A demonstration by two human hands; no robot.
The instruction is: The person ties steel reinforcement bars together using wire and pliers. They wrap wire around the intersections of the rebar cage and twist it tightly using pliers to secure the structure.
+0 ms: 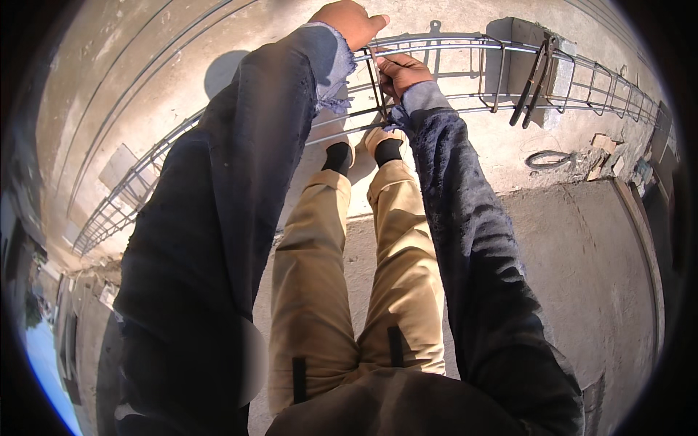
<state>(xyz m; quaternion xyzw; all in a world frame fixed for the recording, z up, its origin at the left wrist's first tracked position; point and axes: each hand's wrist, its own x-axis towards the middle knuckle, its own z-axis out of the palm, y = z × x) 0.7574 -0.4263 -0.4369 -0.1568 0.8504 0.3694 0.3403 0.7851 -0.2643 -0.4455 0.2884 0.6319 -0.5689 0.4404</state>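
The person stood in tan trousers (320, 291) on the grey concrete floor (582, 261), both dark-sleeved arms reaching to a long cage of thin steel reinforcing bars (451, 43) lying across the floor ahead. The left hand (350, 22) was closed over the cage's top bar. The right hand (400, 71), just beside it, was clamped on a dark rectangular wire stirrup (376, 81) standing upright in the cage. Farther right, dark long-handled pincers (533, 81) hung on the cage; a coil of wire (547, 158) lay on the floor below them.
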